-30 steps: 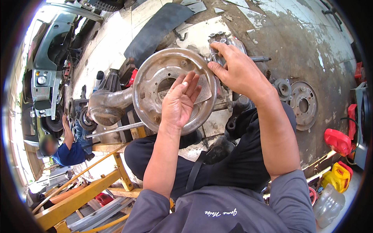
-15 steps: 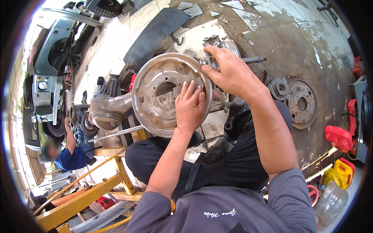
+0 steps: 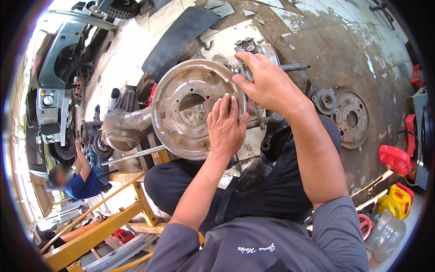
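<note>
A round brown metal brake backing plate, worn and shiny, faces me in front of my knees. My left hand lies flat on its right side, fingers straight and close together, beside the centre hole. A dark flat patch shows at those fingertips; whether it is a loose piece I cannot tell. At the plate's upper right rim is my right hand, thumb against the edge and index finger stretched toward a metal part with round holes. Its other fingers are mostly hidden. Left of the plate extends a rusty axle housing.
A second backing plate and a hub lie on the floor at right. Red and yellow containers stand beyond. A yellow frame is at lower left; a person in blue works farther left.
My left hand has slid slightly to the right across the plate, its fingers drawn closer together. My right hand stays at the rim. The whole view has shifted a little.
</note>
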`<control>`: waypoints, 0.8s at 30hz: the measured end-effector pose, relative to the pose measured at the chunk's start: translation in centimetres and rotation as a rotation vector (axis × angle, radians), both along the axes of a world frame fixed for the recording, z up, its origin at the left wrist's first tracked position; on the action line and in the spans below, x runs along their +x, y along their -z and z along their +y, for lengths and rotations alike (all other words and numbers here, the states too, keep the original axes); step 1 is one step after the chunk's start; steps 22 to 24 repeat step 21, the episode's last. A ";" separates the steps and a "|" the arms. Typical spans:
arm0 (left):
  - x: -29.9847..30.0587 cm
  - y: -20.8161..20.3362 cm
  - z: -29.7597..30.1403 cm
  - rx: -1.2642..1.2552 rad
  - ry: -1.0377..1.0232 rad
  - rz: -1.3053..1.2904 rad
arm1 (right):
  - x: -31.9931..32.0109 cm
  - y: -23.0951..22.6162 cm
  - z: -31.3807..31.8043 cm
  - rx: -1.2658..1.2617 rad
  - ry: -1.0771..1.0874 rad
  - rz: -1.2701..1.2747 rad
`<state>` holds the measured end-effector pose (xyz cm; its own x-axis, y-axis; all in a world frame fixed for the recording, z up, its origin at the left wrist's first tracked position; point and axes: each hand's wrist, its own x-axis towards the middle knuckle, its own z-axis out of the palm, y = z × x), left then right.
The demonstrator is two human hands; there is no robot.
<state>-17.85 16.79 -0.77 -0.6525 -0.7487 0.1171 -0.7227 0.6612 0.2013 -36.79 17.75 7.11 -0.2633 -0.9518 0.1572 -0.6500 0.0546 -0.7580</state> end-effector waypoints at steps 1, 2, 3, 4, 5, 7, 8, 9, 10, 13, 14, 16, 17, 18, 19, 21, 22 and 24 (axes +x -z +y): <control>0.0 0.2 0.0 -0.026 -0.007 -0.019 | 0.1 0.2 0.0 -0.023 0.004 0.012; -0.1 0.2 -0.1 -0.057 -0.013 -0.036 | 0.1 0.0 0.0 -0.001 -0.002 0.002; -0.1 0.3 -0.3 -0.087 -0.020 -0.054 | 0.1 -0.3 0.1 0.021 -0.008 -0.007; -0.3 0.5 -0.6 -0.107 -0.029 -0.061 | 0.2 -0.5 0.1 0.043 -0.014 -0.017; -0.6 0.6 -1.0 -0.129 -0.039 -0.070 | 0.2 -0.3 0.1 0.019 -0.012 -0.004; -1.0 0.4 -1.7 -0.139 -0.051 -0.073 | 0.3 0.2 0.0 -0.028 -0.008 0.021; -1.2 0.5 -1.9 -0.123 -0.051 -0.068 | 0.4 0.2 0.0 -0.007 -0.010 0.015; -1.2 0.5 -1.9 -0.106 -0.050 -0.062 | 0.4 0.0 0.0 0.015 -0.012 0.008; -0.7 0.6 -1.5 -0.088 -0.034 -0.082 | 0.5 0.0 0.0 0.036 -0.014 0.000; 0.9 1.0 -0.4 -0.072 -0.001 -0.127 | 0.6 0.3 -0.1 -0.011 -0.010 0.041; 0.8 1.0 -0.6 -0.090 -0.007 -0.096 | 0.7 0.2 -0.2 0.005 -0.013 0.031; -0.1 0.8 -1.4 -0.126 -0.021 -0.032 | 0.8 0.0 -0.4 0.036 -0.017 0.012; -0.6 0.9 -1.8 -0.116 -0.043 -0.018 | 0.9 0.1 -0.4 0.031 -0.018 0.013; -1.1 1.1 -2.3 -0.107 -0.065 -0.003 | 1.0 0.4 -0.4 0.026 -0.019 0.015; -1.4 1.1 -2.5 -0.098 -0.087 0.011 | 1.1 0.5 -0.4 0.021 -0.019 0.016; -0.9 1.1 -1.7 -0.013 -0.094 0.027 | 1.1 0.4 -0.3 0.053 -0.022 0.003; -0.9 1.1 -1.7 -0.013 -0.094 0.027 | 1.1 0.4 -0.3 0.053 -0.022 0.003; -0.9 1.1 -1.7 -0.013 -0.094 0.027 | 1.1 0.4 -0.3 0.053 -0.022 0.003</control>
